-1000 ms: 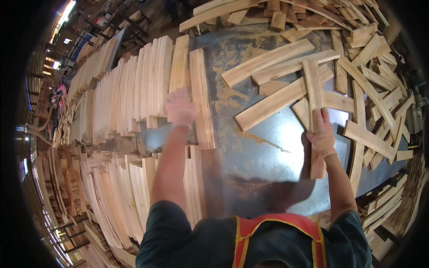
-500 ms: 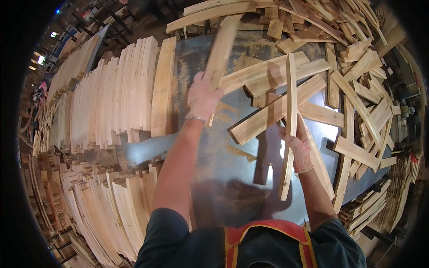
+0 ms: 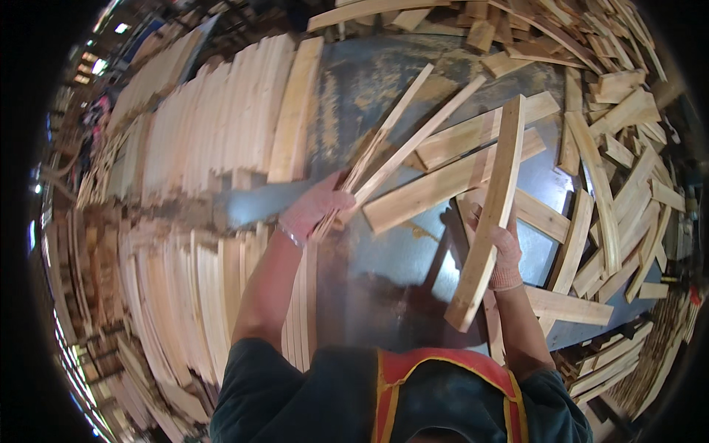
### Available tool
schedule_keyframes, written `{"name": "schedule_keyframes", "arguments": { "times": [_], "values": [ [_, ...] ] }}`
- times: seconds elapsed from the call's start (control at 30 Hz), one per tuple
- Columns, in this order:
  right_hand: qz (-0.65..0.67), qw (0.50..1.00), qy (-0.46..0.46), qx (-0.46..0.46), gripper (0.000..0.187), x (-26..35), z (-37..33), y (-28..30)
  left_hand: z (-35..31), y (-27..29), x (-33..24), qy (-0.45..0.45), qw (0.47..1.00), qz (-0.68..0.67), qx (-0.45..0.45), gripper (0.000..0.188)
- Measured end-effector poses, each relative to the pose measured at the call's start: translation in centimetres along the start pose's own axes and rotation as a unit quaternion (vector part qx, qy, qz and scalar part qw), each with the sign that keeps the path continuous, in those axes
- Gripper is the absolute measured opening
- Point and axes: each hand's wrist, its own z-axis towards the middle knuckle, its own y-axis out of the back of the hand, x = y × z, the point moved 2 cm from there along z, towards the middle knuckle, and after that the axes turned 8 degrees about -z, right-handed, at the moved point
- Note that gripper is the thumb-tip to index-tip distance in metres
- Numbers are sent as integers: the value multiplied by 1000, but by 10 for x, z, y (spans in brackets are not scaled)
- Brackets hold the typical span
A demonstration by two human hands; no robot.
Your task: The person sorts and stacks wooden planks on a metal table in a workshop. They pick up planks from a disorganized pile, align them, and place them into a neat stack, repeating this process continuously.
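My left hand (image 3: 317, 205), in a pale knitted glove, is closed round the near ends of two wooden slats. One slat (image 3: 397, 111) shows its rough narrow edge; the other slat (image 3: 436, 123) fans out to its right, both pointing away from me. In my right hand (image 3: 504, 251), also gloved, a curved wooden slat (image 3: 505, 166) is gripped near its middle and tilted over the table. Its fingers are partly hidden behind the wood. Beneath and between my hands, several loose slats (image 3: 428, 196) lie crossed on the dark metal table (image 3: 377, 273).
A row of slats standing on edge (image 3: 221, 111) fills the table's left side, with one wider slat (image 3: 295, 111) at its right end. Nearer me stands another stack (image 3: 185, 295). A jumbled heap of boards (image 3: 620, 192) covers the right side and far edge. Sawdust patches the metal.
My left hand has drawn nearer and turned, so its wood now shows edge-on as two splayed slats. My right hand has rotated its slat from edge-on to showing its broad face.
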Motion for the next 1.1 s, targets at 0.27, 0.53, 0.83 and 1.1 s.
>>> {"name": "schedule_keyframes", "arguments": {
  "times": [0.27,0.53,0.83,1.1],
  "values": [
    [-45,971,-147,183,92,-115,-82,-42,-258,-119,154,42,939,-340,-36,92],
    [-502,788,-153,321,94,-190,-191,-78,-379,-172,206,54,975,-164,-141,99],
    [-511,769,-86,375,98,-287,-215,-118,-501,-102,200,40,941,139,-306,83],
    [-452,800,-186,349,64,-245,-257,-88,-564,66,241,-218,877,17,-427,59]
  ]
}}
